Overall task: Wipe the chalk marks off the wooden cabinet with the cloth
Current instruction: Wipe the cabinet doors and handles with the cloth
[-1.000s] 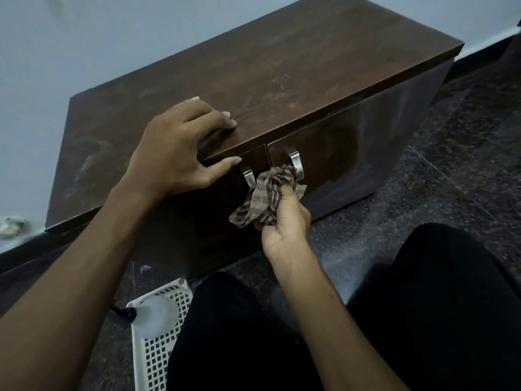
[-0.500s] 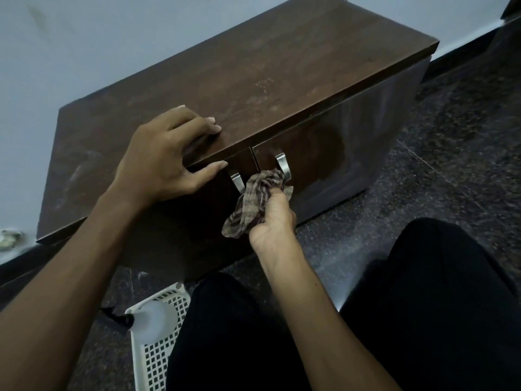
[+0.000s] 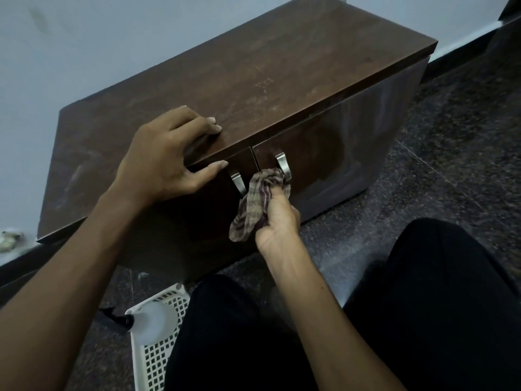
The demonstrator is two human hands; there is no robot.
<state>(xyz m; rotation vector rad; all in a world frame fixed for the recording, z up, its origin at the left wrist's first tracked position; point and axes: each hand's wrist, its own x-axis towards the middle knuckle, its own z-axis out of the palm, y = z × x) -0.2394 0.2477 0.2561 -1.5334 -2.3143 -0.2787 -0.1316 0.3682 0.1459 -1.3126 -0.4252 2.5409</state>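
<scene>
Right hand [image 3: 277,221], grip closed tight round one bunched checked cloth [image 3: 258,204], presses it on the cabinet [image 3: 253,80] front, between two metal handles, against the right handle [image 3: 283,165]. Left hand [image 3: 163,159] rests loose-fingered on the top's front edge, holding nothing.

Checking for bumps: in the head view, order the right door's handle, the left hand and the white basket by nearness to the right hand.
1. right door's handle, just above the right hand.
2. left hand, up-left on the cabinet edge.
3. white basket, floor, lower left.
</scene>
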